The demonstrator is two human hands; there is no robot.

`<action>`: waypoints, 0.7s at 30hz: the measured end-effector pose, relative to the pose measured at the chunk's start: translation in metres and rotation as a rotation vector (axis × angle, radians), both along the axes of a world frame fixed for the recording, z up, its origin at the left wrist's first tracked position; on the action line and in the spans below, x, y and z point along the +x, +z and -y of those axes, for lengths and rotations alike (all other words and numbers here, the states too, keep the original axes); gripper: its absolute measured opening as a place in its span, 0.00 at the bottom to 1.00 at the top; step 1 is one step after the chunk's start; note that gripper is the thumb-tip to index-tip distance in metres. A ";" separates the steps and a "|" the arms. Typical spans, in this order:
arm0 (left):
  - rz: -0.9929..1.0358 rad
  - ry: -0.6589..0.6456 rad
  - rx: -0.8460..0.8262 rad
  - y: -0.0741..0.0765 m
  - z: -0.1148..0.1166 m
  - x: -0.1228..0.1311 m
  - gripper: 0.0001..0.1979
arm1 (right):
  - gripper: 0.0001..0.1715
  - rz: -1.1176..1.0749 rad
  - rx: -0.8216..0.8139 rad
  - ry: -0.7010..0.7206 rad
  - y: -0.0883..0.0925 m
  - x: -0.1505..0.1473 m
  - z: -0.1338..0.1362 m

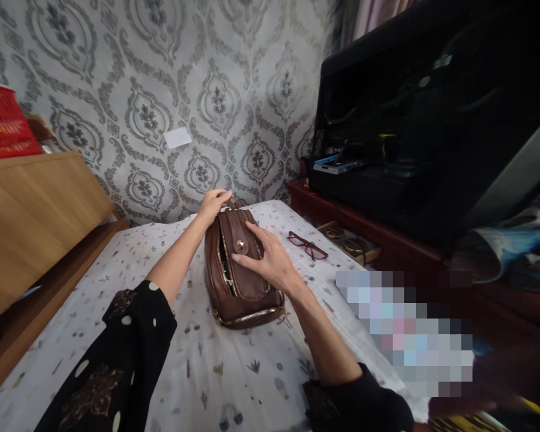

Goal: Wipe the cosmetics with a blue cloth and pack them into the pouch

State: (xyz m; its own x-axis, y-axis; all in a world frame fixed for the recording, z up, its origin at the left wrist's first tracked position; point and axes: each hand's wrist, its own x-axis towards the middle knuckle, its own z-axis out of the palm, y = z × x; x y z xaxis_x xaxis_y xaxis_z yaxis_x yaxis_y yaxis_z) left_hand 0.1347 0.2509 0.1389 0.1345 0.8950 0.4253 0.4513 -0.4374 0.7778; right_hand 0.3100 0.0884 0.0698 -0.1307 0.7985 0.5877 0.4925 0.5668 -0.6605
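A brown leather bag (240,270) with gold zippers lies on a white printed sheet (184,372). One long zipper on its left side is partly open, showing something pale inside. My left hand (213,205) is at the bag's far end, fingers closed near the strap fitting; what they pinch is too small to make out. My right hand (267,257) rests on the bag's right side, thumb and fingers spread around the flap with its gold clasp. Dark-framed glasses (308,245) lie right of the bag.
A wooden cabinet (40,210) with a red basket (9,123) stands at the left. A large television (414,132) sits on a dark red stand (369,219) at the right. Beside the sheet is a small tray (369,255). Patterned wallpaper covers the far wall.
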 end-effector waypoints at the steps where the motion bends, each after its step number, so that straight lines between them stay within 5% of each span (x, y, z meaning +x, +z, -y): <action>1: -0.011 -0.008 -0.002 0.001 0.001 -0.003 0.14 | 0.48 -0.007 0.010 -0.001 -0.001 0.000 -0.001; 11: -0.208 0.101 -0.008 -0.005 0.010 -0.041 0.07 | 0.36 -0.096 0.124 -0.223 -0.011 -0.012 0.022; 15: -0.253 0.178 0.029 -0.008 0.013 -0.041 0.07 | 0.29 -0.065 0.221 -0.386 -0.018 -0.023 0.033; 21: -0.303 0.231 0.104 0.000 0.029 -0.033 0.08 | 0.27 -0.036 0.296 -0.413 -0.022 -0.024 0.034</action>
State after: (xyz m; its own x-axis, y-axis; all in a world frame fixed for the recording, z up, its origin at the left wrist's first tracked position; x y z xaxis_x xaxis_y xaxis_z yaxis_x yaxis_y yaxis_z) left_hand 0.1016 0.2214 0.1392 0.0680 0.8706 0.4873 0.7491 -0.3671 0.5514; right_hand 0.2863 0.0539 0.0478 0.1846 0.5778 0.7950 0.6950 0.4952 -0.5213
